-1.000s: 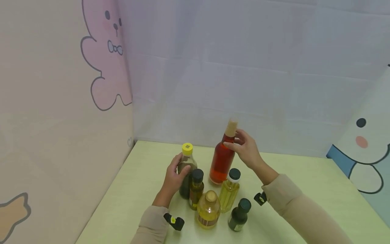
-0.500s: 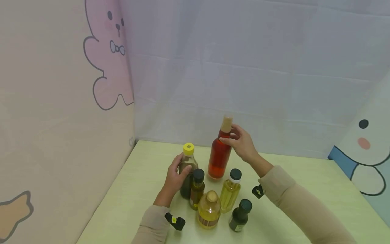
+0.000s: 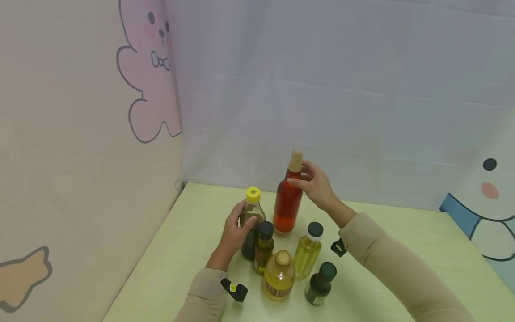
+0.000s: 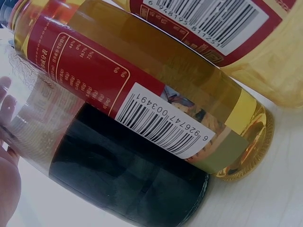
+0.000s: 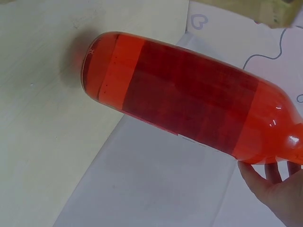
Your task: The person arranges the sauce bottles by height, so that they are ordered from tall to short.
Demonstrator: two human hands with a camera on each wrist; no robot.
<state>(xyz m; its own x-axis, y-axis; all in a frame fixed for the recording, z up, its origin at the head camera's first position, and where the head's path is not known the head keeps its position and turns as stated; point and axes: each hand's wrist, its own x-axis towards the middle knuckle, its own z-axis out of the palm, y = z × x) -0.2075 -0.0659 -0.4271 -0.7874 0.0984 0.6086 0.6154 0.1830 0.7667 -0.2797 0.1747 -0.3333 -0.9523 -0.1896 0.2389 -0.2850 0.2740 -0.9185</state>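
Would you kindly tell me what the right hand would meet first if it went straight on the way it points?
The right hand would first meet the red bottle whose neck it grips; past that, probably the curtain, though depth is unclear.

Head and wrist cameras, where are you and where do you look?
Head: worn there, looking forward and down at the pale green table; left hand, right hand and beige sleeves show.
Left wrist: worn there, looking at a clear bottle of dark liquid; left fingers show.
Right wrist: worn there, looking at a clear red bottle; right fingers show.
Head and right wrist share the red bottle.
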